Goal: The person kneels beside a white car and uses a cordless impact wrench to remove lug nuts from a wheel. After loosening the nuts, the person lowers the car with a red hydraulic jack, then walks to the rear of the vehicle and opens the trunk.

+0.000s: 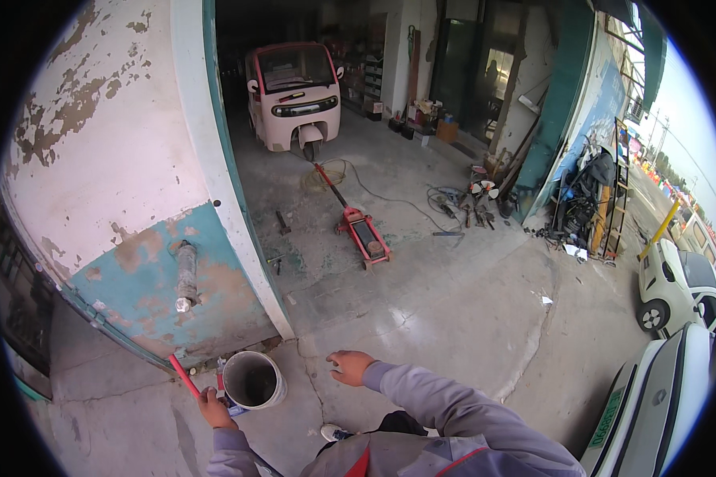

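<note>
My left hand (213, 409) is closed around a straight red rod (184, 375), whose far end points up and left toward the wall. Just right of that hand stands a pale round bucket (277, 391) with a dark inside. Something blue and white shows between the hand and the bucket; I cannot make out its kind. My right hand (351, 367) reaches out over the concrete, right of the bucket, with its fingers apart and nothing in them.
A teal and white wall (215, 278) with a pipe stub (186, 277) rises at left. In the garage are a red floor jack (364, 237), a hammer (283, 223), a hose (390, 195) and a pink three-wheeler (296, 99). Cars (652, 397) stand at right.
</note>
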Demonstrator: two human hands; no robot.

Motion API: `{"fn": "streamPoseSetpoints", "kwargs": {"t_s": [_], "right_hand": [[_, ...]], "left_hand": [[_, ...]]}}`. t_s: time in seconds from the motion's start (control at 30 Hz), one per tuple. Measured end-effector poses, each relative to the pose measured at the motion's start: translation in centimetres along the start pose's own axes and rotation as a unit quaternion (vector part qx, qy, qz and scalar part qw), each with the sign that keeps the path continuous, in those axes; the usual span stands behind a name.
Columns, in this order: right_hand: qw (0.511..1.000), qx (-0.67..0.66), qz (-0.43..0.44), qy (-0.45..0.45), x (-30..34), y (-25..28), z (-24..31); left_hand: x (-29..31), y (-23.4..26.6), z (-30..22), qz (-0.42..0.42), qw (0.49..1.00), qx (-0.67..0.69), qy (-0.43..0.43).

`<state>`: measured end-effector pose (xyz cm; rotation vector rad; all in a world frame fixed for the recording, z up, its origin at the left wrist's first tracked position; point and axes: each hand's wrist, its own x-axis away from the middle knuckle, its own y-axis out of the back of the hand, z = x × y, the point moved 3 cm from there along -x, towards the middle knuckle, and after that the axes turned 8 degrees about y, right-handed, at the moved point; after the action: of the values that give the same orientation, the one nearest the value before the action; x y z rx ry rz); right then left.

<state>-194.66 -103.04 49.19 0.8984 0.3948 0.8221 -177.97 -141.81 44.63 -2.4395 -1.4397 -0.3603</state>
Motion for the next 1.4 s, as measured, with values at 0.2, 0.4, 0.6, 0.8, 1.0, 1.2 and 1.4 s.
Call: {"fn": "streamPoseSetpoints", "kwargs": {"t_s": [0.2, 0.4, 0.6, 0.8, 1.0, 1.2, 1.4], "right_hand": [[0.985, 0.078, 0.07, 0.139, -15.5, 0.8, 4.7], [0.9, -0.41, 0.118, -0.089, -29.8, -5.1, 5.7], [0.777, -0.555, 0.212, -0.208, -39.3, -7.6, 5.1], [0.666, -0.632, 0.274, -0.287, -45.7, -12.5, 6.5], [0.766, -0.57, 0.296, -0.029, -47.2, -15.4, 8.2], [0.521, -0.742, 0.332, -0.261, -47.0, -18.2, 8.7], [0.752, -0.574, 0.264, -0.187, -46.2, -19.5, 7.0]], "left_hand": [[-9.9, -6.3, -4.0, -0.042, 0.992, -0.111, -0.035], [-11.4, -10.1, -7.8, -0.123, 0.954, -0.234, -0.139], [-13.2, -16.3, -14.0, -0.116, 0.928, -0.298, -0.192], [-14.7, -18.8, -15.8, -0.229, 0.868, -0.423, -0.121], [-14.6, -20.4, -15.2, -0.319, 0.898, -0.303, -0.022], [-13.5, -17.2, -8.5, -0.257, 0.963, 0.07, -0.047], [-18.9, -18.4, -0.4, -0.176, 0.939, 0.264, 0.131]]}}
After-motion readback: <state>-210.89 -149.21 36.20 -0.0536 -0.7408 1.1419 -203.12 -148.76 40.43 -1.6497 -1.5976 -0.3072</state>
